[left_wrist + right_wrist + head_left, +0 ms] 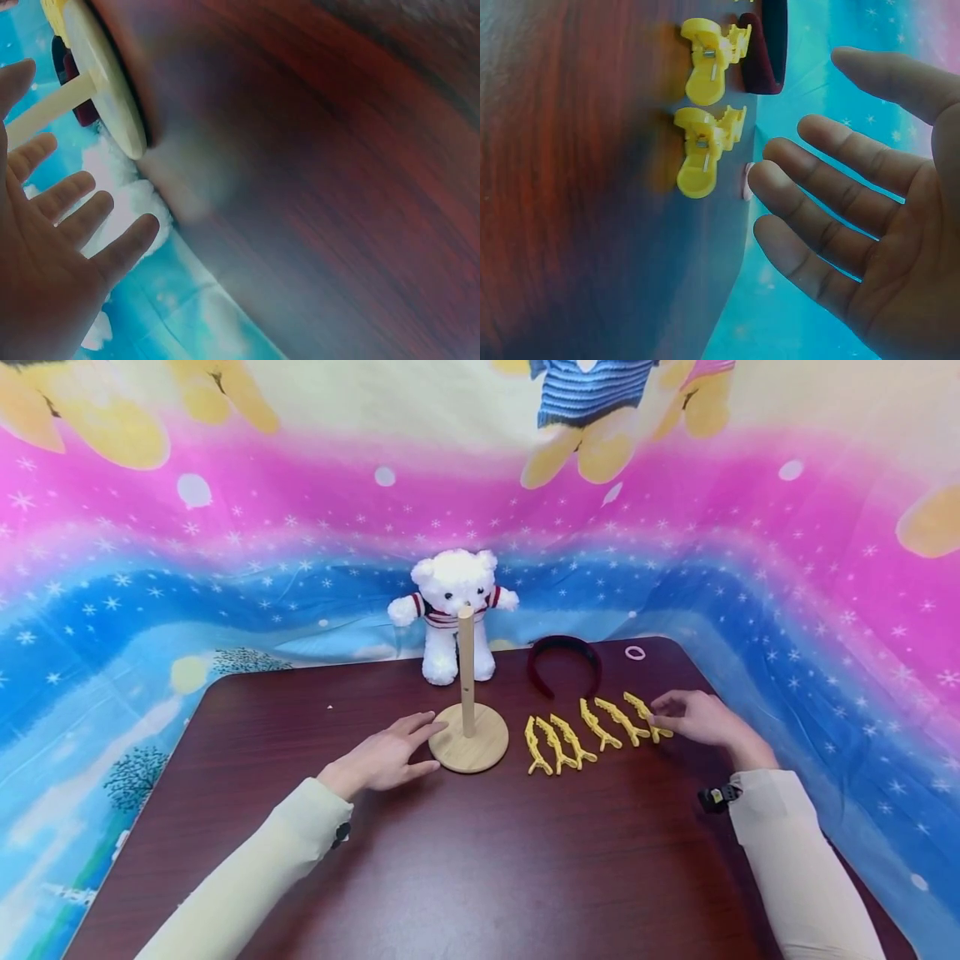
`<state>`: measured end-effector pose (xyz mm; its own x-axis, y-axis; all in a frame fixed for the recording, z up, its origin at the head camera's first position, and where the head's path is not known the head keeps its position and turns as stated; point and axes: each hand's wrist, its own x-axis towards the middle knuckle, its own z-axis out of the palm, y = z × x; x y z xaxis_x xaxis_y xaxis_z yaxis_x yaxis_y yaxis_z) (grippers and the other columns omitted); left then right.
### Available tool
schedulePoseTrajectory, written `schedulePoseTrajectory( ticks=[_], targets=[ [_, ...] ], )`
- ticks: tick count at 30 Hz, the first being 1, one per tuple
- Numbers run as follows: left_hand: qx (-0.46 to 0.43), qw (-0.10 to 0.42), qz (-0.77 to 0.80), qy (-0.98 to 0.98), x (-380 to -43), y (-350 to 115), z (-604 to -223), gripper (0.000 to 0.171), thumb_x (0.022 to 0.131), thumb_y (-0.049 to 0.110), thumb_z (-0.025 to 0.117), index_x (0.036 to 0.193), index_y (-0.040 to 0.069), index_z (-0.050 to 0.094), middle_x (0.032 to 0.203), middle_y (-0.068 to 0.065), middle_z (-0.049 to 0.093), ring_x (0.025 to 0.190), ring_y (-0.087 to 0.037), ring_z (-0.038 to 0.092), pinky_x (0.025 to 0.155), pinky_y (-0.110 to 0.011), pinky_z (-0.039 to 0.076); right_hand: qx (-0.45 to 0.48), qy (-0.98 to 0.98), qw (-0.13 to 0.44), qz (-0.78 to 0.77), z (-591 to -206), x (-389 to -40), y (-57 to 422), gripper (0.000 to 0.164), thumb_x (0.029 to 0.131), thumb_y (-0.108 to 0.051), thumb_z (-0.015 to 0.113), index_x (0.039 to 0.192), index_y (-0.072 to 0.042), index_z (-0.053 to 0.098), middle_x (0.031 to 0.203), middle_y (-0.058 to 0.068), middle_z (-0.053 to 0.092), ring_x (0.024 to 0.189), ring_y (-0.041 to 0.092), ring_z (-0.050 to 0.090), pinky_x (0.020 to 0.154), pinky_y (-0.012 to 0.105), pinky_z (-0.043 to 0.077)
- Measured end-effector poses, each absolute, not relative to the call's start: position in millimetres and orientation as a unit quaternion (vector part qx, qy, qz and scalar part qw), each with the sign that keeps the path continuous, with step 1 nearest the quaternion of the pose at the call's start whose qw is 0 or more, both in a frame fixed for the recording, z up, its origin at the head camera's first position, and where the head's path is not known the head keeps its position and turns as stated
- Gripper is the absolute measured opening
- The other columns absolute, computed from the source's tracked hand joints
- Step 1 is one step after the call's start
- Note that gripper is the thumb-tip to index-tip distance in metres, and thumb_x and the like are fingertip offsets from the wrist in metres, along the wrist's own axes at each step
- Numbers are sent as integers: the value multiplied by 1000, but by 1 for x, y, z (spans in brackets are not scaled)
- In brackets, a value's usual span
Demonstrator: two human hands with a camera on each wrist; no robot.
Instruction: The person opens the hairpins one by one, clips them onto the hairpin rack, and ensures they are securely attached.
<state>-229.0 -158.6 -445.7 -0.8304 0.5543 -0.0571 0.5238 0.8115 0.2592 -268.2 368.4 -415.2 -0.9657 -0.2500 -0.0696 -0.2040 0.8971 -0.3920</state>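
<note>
Dark table: left hand flat; right hand seemingly touching clips.

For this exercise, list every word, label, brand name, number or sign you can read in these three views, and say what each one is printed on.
There is no readable text in any view.
The backdrop cloth bears only pictures: stars, snowflakes, cartoon figures.
The teddy bear wears a plain striped jumper with no lettering.
The wooden stand, yellow hair clips, headband and table carry no markings.
</note>
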Motion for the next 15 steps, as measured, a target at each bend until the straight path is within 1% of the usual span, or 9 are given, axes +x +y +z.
schedulePoseTrajectory(
  ticks=[4, 8, 11, 15],
  targets=[
    [292, 70, 118, 946, -228, -153, -449, 71, 95, 51, 61, 156, 25, 35, 163, -13, 30, 150, -30, 32, 114, -48, 40, -110, 971, 66, -202, -420, -268, 371, 49, 92, -45, 69, 124, -7, 67, 112, 10, 74, 102, 28, 67, 87, 49, 52],
    [307, 73, 117, 942, -228, -149, -452, 71, 95, 51, 61, 155, 23, 37, 162, -14, 31, 150, -32, 31, 116, -47, 39, -110, 971, 72, -200, -424, -268, 373, 46, 93, -41, 69, 123, -6, 67, 112, 10, 74, 102, 30, 67, 88, 52, 52],
    [313, 76, 116, 940, -229, -146, -456, 70, 96, 52, 60, 155, 22, 37, 162, -15, 32, 150, -33, 31, 117, -47, 37, -111, 971, 73, -197, -427, -269, 374, 43, 92, -38, 70, 121, -6, 68, 109, 9, 74, 100, 28, 67, 87, 51, 53],
    [319, 78, 117, 937, -229, -142, -460, 68, 96, 52, 59, 154, 23, 39, 161, -16, 32, 151, -34, 30, 118, -48, 36, -112, 971, 75, -197, -430, -269, 374, 41, 92, -37, 71, 119, -6, 69, 106, 7, 74, 96, 24, 67, 83, 45, 53]
  ],
)
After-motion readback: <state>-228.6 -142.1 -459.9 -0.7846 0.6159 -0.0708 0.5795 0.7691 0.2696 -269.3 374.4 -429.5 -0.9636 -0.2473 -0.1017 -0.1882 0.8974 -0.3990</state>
